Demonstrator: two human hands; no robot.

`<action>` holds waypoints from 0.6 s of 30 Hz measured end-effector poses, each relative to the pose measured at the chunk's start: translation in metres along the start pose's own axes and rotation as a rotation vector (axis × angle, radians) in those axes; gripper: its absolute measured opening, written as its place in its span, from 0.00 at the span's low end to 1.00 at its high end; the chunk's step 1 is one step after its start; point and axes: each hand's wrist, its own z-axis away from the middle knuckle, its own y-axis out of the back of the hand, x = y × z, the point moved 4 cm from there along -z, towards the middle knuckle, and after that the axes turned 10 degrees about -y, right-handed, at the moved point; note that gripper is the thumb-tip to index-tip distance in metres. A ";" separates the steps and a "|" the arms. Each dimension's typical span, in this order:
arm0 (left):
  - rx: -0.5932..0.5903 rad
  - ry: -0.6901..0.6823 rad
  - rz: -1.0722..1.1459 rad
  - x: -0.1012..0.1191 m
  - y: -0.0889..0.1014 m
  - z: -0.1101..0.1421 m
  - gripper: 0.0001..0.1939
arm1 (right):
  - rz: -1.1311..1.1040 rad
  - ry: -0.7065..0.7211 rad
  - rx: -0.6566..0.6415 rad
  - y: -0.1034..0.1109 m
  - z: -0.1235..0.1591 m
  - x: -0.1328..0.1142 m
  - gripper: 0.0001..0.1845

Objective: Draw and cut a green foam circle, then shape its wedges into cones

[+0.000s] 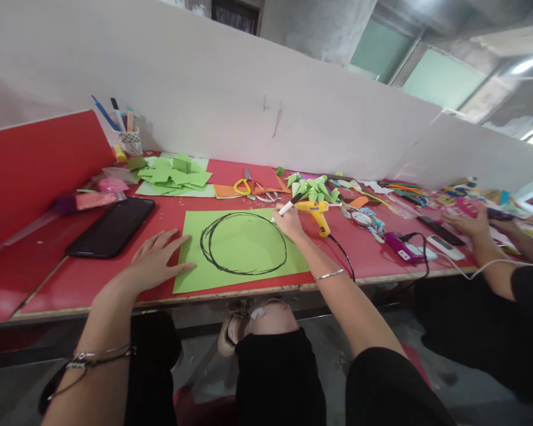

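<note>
A green paper sheet [244, 244] lies on the red table, with a large black oval drawn on it in several overlapping strokes. My right hand [288, 223] is closed around a white marker [289, 205] with a black end. It rests at the upper right of the oval, the marker's tip close to the line. My left hand [162, 260] lies open, fingers spread, its fingertips on the sheet's left edge. Just beyond my right hand is a yellow glue gun [318, 218] with a black cord.
A black phone [111, 228] lies left of my left hand. Behind the sheet are green paper pieces [173, 174], scissors [245, 182] and rolled green paper cones [313, 188]. A pen cup [130, 142] stands back left. To the right are a purple power socket [402, 247] and a co-worker's hand [468, 220].
</note>
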 end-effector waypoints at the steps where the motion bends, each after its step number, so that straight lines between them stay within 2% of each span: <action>1: -0.005 0.004 -0.001 0.000 0.000 0.000 0.38 | 0.002 -0.003 0.001 0.000 0.001 0.000 0.11; 18: -0.038 0.018 -0.002 0.001 0.000 0.000 0.39 | -0.014 -0.040 -0.020 0.010 0.011 0.003 0.11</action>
